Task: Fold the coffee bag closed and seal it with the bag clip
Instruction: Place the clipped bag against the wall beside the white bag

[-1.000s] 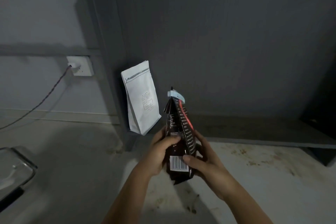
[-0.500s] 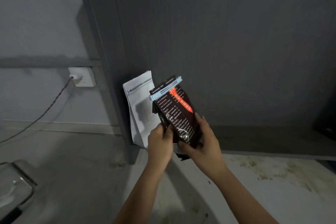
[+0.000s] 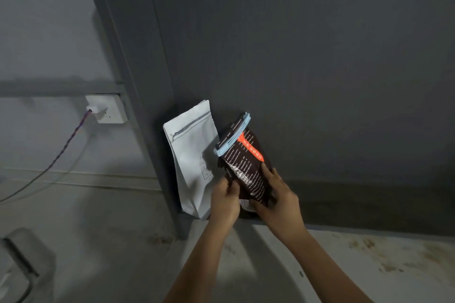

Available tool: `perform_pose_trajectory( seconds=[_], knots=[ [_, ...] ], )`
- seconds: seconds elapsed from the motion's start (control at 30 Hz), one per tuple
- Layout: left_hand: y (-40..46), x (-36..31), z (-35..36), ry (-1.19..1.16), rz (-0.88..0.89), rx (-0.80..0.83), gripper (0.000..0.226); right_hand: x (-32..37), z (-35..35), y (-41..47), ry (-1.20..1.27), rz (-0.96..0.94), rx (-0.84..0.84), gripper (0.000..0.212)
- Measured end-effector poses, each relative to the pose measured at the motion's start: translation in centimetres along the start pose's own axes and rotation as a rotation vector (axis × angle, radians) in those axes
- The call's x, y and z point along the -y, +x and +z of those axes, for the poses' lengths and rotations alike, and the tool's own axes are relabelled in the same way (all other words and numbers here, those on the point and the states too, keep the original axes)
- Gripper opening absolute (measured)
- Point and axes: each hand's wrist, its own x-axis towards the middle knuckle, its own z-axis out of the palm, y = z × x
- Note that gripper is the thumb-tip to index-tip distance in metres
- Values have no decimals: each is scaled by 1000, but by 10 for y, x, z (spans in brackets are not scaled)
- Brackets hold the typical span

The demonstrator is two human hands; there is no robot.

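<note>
Dark brown glossy coffee bag with an orange label (image 3: 246, 167) now carried away from the body toward the dark grey back wall (image 3: 320, 56), tilted with its top leaning left, where a second ago held upright and edge-on nearer the chest. Pale blue plastic bag clip (image 3: 232, 135) clamped across the folded top, running slantwise, unchanged in its seat through the move. Left hand (image 3: 225, 200) grasping the bag's lower left edge, fingers curled on it; right hand (image 3: 277, 194) spread along the lower right side, fingertips pressed against the printed face. Bag's bottom hidden behind the hands, so contact with the pale stained bench (image 3: 369, 253) not clear. White stand-up pouch with a zip strip (image 3: 192, 155) leaning against the wall just beside, to the left; touching the dark bag or not, hard to say. Judged from this: fold and seal done, only the setting-down beside the white pouch left.
</note>
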Motion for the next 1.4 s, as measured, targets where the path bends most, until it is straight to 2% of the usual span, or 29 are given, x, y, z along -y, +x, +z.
perform_pose_trajectory(
  seconds=[0.4, 0.67, 1.07, 1.33, 1.4],
  knots=[
    [-2, 49, 5, -254, -146, -36, 38, -15, 21, -9, -77, -68, 38, 76],
    [-6, 45, 2, -283, -146, -8, 23, -15, 19, -8, -81, -55, 83, 75],
    [-5, 50, -4, -259, -190, -2, 20, -9, 21, -4, -123, -20, 121, 74],
    [-10, 38, -11, -378, -258, 16, 15, -3, 19, -9, -127, -9, 124, 74],
    [-10, 38, -13, -403, -259, 23, 20, -2, 19, -10, -143, -1, 126, 75]
  ],
)
